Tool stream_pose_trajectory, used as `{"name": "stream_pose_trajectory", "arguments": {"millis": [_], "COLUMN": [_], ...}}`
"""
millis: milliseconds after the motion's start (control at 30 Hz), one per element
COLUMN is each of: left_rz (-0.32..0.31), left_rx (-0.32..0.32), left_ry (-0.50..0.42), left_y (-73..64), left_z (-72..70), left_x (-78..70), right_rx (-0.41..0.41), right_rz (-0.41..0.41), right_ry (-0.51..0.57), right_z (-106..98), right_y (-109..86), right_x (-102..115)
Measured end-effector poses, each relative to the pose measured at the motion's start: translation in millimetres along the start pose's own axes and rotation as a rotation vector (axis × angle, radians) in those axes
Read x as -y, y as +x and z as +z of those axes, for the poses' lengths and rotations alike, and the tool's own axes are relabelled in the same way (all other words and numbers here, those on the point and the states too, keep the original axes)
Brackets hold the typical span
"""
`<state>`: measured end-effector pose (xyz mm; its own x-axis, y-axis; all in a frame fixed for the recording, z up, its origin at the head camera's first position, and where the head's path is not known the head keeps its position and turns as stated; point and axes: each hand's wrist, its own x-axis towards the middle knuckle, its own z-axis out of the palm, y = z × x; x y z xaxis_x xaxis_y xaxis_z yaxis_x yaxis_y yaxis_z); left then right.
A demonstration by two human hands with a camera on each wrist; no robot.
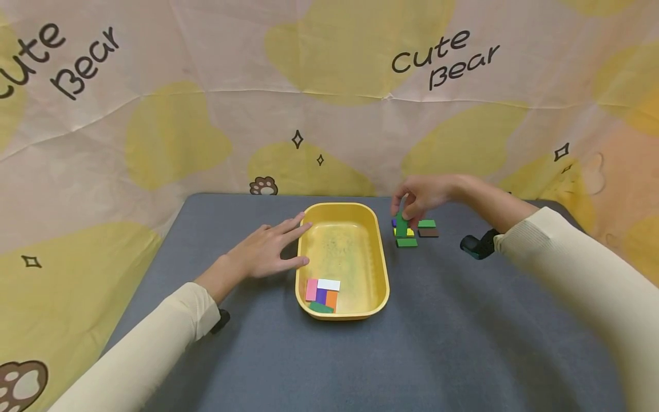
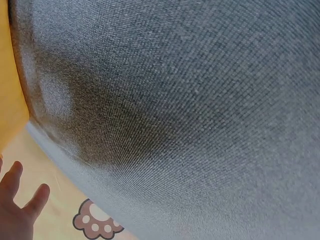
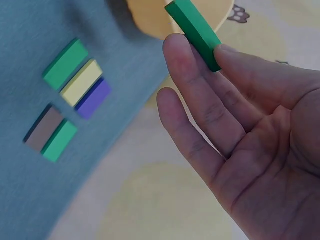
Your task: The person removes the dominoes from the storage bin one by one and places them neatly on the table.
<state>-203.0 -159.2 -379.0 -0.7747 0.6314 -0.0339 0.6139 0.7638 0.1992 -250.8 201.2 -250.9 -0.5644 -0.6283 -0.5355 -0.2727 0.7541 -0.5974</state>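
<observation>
Right hand (image 1: 419,197) pinches green block (image 3: 192,33); left hand (image 1: 265,249) spread flat beside yellow tray (image 1: 378,252).
Five blocks (image 1: 322,294) sit in tray at lower centre, five more (image 3: 70,97) wait on table.

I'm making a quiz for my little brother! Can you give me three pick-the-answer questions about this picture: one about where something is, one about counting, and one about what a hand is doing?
1. Where do the blocks in the yellow tray lie?
A. near end
B. far end
C. spread all over

2. How many blocks lie on the grey mat beside the tray?
A. two
B. five
C. nine

3. What does the right hand do?
A. lies flat
B. pinches a green block
C. grips the tray

Answers:
1 A, they cluster at the end nearest the person.
2 B, the right wrist view shows five.
3 B, thumb and finger pinch it.
</observation>
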Motion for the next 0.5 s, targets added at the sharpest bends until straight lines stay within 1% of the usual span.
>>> {"name": "stream_pose_trajectory", "arguments": {"millis": [167,300,500], "left_rz": [0.008,0.007,0.006], "left_rx": [-0.007,-0.008,-0.008], "left_ry": [0.001,0.000,-0.002], "left_y": [0.2,0.4,0.3], "left_z": [-0.2,0.1,0.2], "left_x": [0.2,0.3,0.7], "right_rx": [-0.006,-0.009,-0.014], "right_rz": [0.027,0.039,0.078], "right_ry": [0.021,0.079,0.123], "right_z": [-2.8,-2.9,1.4], "right_y": [-7.2,-11.4,-16.1], "right_x": [-13.3,-26.5,-48.6]}}
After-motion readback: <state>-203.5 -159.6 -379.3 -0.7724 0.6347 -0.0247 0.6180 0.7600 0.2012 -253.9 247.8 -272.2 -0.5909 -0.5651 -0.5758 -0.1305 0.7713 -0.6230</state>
